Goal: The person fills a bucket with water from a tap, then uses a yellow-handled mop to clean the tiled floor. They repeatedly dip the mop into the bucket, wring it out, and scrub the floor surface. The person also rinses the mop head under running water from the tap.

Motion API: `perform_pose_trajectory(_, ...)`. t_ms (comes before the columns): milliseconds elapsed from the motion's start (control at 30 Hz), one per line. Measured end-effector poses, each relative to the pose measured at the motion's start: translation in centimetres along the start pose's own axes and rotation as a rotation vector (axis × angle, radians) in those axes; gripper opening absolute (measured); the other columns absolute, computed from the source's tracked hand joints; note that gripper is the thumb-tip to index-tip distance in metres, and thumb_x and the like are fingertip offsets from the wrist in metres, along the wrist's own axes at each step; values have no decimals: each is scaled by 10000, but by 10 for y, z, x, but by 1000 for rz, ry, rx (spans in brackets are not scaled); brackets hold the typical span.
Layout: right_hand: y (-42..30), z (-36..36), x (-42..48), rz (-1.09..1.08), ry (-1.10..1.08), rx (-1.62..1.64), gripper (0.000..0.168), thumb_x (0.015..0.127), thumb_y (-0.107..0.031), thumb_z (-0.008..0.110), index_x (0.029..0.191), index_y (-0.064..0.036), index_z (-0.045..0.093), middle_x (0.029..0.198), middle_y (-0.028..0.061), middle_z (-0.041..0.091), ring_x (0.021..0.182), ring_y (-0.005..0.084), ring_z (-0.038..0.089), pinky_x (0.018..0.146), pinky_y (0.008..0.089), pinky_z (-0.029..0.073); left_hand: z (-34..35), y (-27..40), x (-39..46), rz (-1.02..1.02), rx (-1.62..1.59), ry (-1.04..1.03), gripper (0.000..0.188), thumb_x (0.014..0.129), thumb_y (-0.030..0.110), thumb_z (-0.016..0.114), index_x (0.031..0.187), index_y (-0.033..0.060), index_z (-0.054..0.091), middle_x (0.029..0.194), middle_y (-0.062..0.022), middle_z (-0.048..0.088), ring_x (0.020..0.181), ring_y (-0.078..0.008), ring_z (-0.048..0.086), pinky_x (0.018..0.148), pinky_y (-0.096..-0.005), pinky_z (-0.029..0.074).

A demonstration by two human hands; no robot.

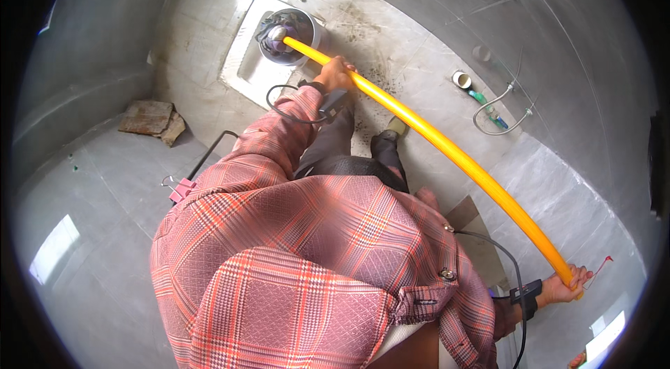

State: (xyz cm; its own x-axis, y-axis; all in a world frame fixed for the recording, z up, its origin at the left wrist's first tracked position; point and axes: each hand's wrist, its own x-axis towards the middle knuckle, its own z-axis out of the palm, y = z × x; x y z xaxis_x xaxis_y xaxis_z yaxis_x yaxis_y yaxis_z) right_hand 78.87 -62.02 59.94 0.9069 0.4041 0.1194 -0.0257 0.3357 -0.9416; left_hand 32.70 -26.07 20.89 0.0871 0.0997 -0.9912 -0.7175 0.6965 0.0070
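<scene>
My left hand (336, 74) is closed around the lower part of a yellow mop handle (445, 139), not far above the mop head. My right hand (568, 284) grips the handle's far end at the lower right, where a thin red cord loop sticks out. The mop head (275, 37), with dark wet-looking strands and a pale socket, sits inside a round bucket (315, 37). That bucket stands over part of a white ceramic squat toilet pan (230, 68). Its contents below the strands are hard to make out.
Grey tiled walls curve around. Brown boards (146, 118) lie at left. A white pipe stub (461, 79), a green pipe (479, 98) and a flexible metal hose (477, 120) are at right. Dark dirt marks the floor (366, 29) near my shoe (398, 125).
</scene>
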Motion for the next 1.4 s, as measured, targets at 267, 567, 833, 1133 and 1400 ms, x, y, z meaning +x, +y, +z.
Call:
perform_pose_trajectory(267, -25, 57, -2, -109, -73, -84, 203, 752, 62, 415, 949, 21, 439, 658, 38, 353, 471, 70, 342, 520, 193, 342, 3, -31, 0, 121, -46, 50, 93, 844, 25, 447, 924, 63, 419, 657, -81, 432, 506, -210, 458, 479, -383, 447)
perform_pose_trajectory(567, -17, 94, -1, 17, -226, 256, 158, 732, 75, 460, 880, 19, 453, 690, 67, 391, 424, 78, 326, 483, 192, 343, -11, -20, 36, 132, 20, 58, 82, 872, 105, 417, 940, 64, 395, 643, -78, 462, 515, -201, 481, 466, -331, 444)
perform_pose_trajectory(833, -28, 99, -15, 37, -240, 280, 152, 693, 76, 460, 732, -45, 377, 642, 61, 355, 404, 91, 309, 478, 210, 337, -15, -11, 97, 53, 260, 193, 169, 823, 49, 414, 803, -24, 565, 667, -129, 553, 535, -204, 535, 548, -321, 488)
perform_pose_trajectory(1133, -37, 120, -22, 48, -236, 288, 199, 657, 92, 464, 702, -69, 356, 619, 45, 342, 391, 101, 300, 482, 217, 338, -25, -1, 85, -28, 456, 63, 296, 855, 152, 396, 792, -25, 624, 716, -115, 611, 516, -191, 528, 497, -281, 445)
perform_pose_trajectory(1400, -30, 127, -7, 42, -294, 275, 209, 665, 92, 461, 702, -77, 344, 616, 52, 335, 411, 103, 300, 517, 227, 343, -27, 9, 98, 127, 613, -93, 209, 819, 152, 360, 766, 17, 510, 666, -123, 539, 583, -272, 540, 534, -375, 441)
